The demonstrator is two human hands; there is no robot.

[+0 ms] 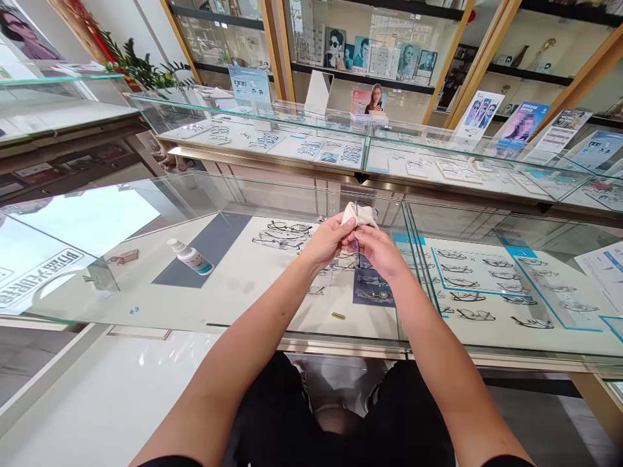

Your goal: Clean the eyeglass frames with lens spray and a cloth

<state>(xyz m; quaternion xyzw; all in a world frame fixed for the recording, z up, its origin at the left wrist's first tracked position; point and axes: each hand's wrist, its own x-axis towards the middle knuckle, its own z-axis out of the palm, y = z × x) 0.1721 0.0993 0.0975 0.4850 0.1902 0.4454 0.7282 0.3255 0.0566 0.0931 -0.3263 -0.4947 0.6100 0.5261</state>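
Note:
Both my hands meet above the glass showcase, around a pale cream cloth (pixel 351 214) and a pair of dark-framed eyeglasses (pixel 357 255). My left hand (pixel 327 241) is closed on the cloth, its thumb pressed over the near side. Fingers of my right hand (pixel 379 250) pinch the eyeglasses just below the cloth; a dark temple hangs down between the hands. Most of the frame and the lenses are hidden by cloth and fingers. A white spray bottle (pixel 191 257) with a blue-green label stands to the left on the counter.
Under the glass lie several eyeglasses (pixel 287 233), with more rows (pixel 460 282) to the right. A small gold-coloured piece (pixel 338 316) lies near the front edge. Beyond stands a second glass showcase (pixel 292 159) with upright display cards (pixel 250 87). A brown object (pixel 127 257) lies far left.

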